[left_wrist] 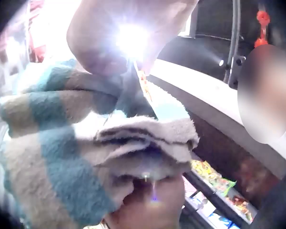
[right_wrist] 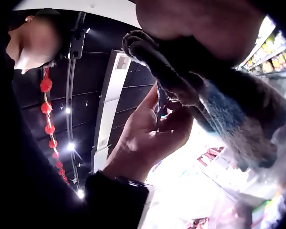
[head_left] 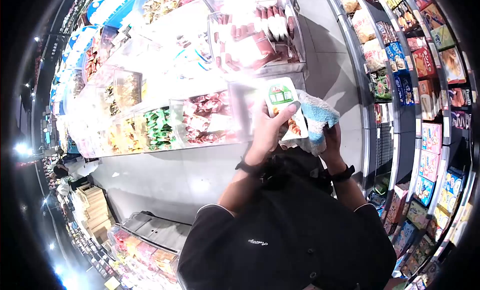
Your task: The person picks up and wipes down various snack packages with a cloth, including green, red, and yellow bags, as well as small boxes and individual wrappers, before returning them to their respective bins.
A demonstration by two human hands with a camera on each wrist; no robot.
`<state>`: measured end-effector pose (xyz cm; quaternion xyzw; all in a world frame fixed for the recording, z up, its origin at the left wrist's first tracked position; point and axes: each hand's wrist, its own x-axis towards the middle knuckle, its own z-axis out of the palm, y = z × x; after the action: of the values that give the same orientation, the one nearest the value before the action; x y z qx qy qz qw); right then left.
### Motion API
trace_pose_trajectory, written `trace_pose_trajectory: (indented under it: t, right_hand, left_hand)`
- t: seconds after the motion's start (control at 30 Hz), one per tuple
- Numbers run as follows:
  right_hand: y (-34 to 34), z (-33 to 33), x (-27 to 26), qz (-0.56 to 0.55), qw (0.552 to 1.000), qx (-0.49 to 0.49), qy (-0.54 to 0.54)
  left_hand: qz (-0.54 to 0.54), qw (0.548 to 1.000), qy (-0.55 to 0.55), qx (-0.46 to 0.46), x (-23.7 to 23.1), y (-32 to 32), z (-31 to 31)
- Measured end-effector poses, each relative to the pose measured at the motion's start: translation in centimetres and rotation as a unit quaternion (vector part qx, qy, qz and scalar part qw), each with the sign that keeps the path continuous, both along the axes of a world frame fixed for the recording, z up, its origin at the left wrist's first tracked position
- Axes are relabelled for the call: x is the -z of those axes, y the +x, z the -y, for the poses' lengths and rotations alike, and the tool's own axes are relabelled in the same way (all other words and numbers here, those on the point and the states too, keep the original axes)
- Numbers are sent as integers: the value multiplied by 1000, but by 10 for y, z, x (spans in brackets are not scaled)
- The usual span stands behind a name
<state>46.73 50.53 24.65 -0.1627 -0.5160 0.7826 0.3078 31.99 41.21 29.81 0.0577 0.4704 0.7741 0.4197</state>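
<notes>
In the head view, the left hand (head_left: 266, 130) grips a white packet (head_left: 277, 92) with a green label and a food picture, its thumb across the front. Beside it the right hand (head_left: 332, 142) holds a bunched blue, white and grey striped cloth (head_left: 317, 115), which touches or overlaps the packet's right edge. The cloth (left_wrist: 66, 152) fills much of the left wrist view, its folds close below the left hand (left_wrist: 119, 28). From the right wrist view, the left hand (right_wrist: 150, 140) pinches the thin edge of the packet, and the right hand (right_wrist: 200, 24) is over the dark folded cloth (right_wrist: 238, 119).
Clear bins of wrapped sweets (head_left: 205, 117) stand ahead and to the left, with a bin of red-brown packs (head_left: 255, 45) beyond. Shelves of boxed snacks (head_left: 430, 140) line the right side. Grey floor (head_left: 165, 180) runs between the bins and a lower display (head_left: 145, 245).
</notes>
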Motion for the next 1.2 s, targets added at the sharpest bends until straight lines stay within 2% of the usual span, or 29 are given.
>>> trace_pose_trajectory:
  t: [0.07, 0.1, 0.2, 0.23, 0.3, 0.33, 0.37, 0.4, 0.47, 0.5, 0.53, 0.6, 0.63, 0.67, 0.7, 0.73, 0.8, 0.83, 0.9, 0.93, 0.97, 1.03, 1.07, 1.13, 1.2]
  right_hand:
    - [7, -3, 2, 7, 1000, 26, 5]
    - [8, -2, -1, 45, 996, 62, 53]
    - [5, -3, -1, 60, 977, 104, 174]
    - [5, 0, -4, 95, 975, 92, 178]
    - [-8, 1, -7, 112, 933, 108, 324]
    - [-15, 3, -12, 100, 914, 111, 377]
    - [-20, 5, -11, 100, 929, 122, 333]
    - [-23, 1, -10, 116, 934, 118, 316]
    - [-25, -7, -4, 150, 943, 105, 279]
    - [-22, -13, 1, 175, 939, 95, 280]
    - [-15, -20, 14, 138, 950, 74, 271]
    - [-1, -23, 33, 69, 989, 57, 118]
    - [12, -30, 46, 66, 992, 66, 89]
    - [26, -33, 60, 64, 993, 76, 59]
    - [41, -24, 77, 0, 988, 148, -41]
    - [51, -37, 74, 46, 990, 114, -66]
    - [66, -36, 57, 41, 990, 108, -79]
    - [76, -35, 60, 74, 988, 119, -58]
    - [90, -33, 60, 122, 982, 145, -20]
    - [93, -29, 60, 120, 972, 203, -19]
    - [103, -28, 63, 130, 970, 202, -45]
    - [122, -31, 68, 136, 967, 200, -81]
    - [124, -31, 70, 144, 965, 214, -49]
    - [128, -30, 72, 143, 955, 251, -67]
    - [134, -32, 73, 160, 953, 253, -53]
  left_hand:
    - [21, 1000, 19, -5, 3, 4, 1]
    - [-2, 999, 33, 12, 9, 5, 1]
    - [73, 994, 76, 9, -1, 10, 1]
    - [90, 994, 63, 13, 1, 15, -1]
    - [-117, 990, 13, 79, 17, 25, 2]
    - [-10, 995, 27, 100, 19, 32, 2]
    - [-114, 986, -17, 121, 7, 34, 2]
    - [-62, 993, -4, 104, 15, 40, 0]
    - [-175, 976, -14, 127, 19, 34, -1]
    - [-128, 982, -13, 136, 14, 30, -1]
    - [-97, 988, -6, 122, 26, 26, -1]
    - [-89, 985, -47, 139, 57, 6, 3]
    - [-30, 987, -66, 144, 62, -4, 4]
    - [-10, 975, -180, 130, 65, -11, 6]
    - [-22, 978, -178, 102, 88, -19, 9]
    - [-35, 981, -176, 74, 121, -29, 12]
    - [-66, 967, -231, 90, 167, -48, 20]
    - [-35, 968, -220, 115, 233, -63, 31]
    - [-181, 938, -270, 122, 256, -71, 35]
    - [-252, 914, -292, 124, 264, -75, 36]
    - [-389, 856, -334, 61, 287, -76, 36]
    - [-416, 818, -391, 68, 256, -74, 33]
    - [-429, 797, -419, 72, 243, -74, 31]
    - [-519, 756, -395, 57, 234, -81, 27]
    - [-623, 690, -368, 5, 187, -84, 16]
